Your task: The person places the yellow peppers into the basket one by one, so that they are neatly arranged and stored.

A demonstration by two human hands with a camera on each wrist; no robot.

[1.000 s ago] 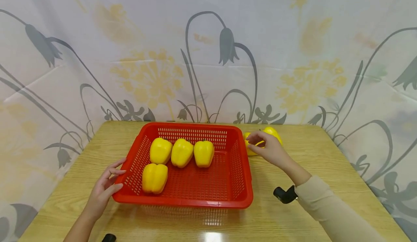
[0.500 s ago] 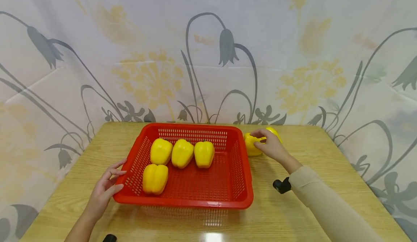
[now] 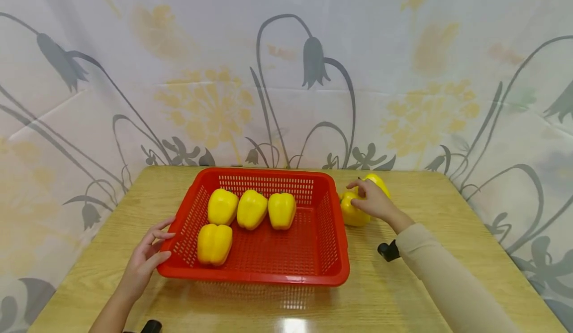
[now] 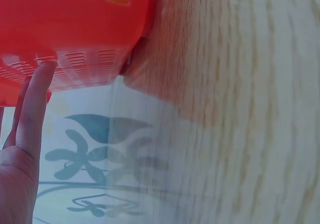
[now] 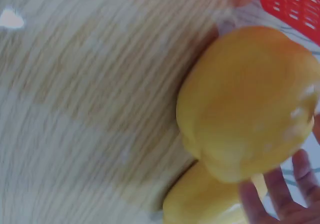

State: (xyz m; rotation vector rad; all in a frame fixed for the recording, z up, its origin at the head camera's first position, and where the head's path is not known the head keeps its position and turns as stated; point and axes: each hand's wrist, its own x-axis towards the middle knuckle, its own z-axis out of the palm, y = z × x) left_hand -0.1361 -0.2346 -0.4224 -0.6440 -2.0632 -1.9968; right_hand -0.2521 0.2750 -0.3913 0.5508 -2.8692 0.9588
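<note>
In the head view, a red plastic basket [image 3: 250, 277] holds several yellow bell peppers: three in a row along the back, and one yellow bell pepper [image 3: 215, 244] at front left. My left hand [image 3: 142, 258] touches the basket's left side with fingers spread; one straight finger reaches its slotted wall [image 4: 95, 58] in the left wrist view. To the right of the basket, my right hand [image 3: 373, 201] has its curled fingers and thumb at another yellow bell pepper [image 5: 245, 103], gripping it from above. Just behind lies a further yellow bell pepper [image 3: 377, 181], partly hidden by that hand.
Everything stands on a wooden table [image 3: 403, 283]. A cloth with grey and yellow flower prints [image 3: 286, 99] hangs behind it. Black wrist-worn devices [image 3: 388, 251] show near both wrists.
My right hand has come onto the nearer loose bell pepper, which has shifted toward me and slightly right, its stem end turned left. My left hand and the basket stay in place.
</note>
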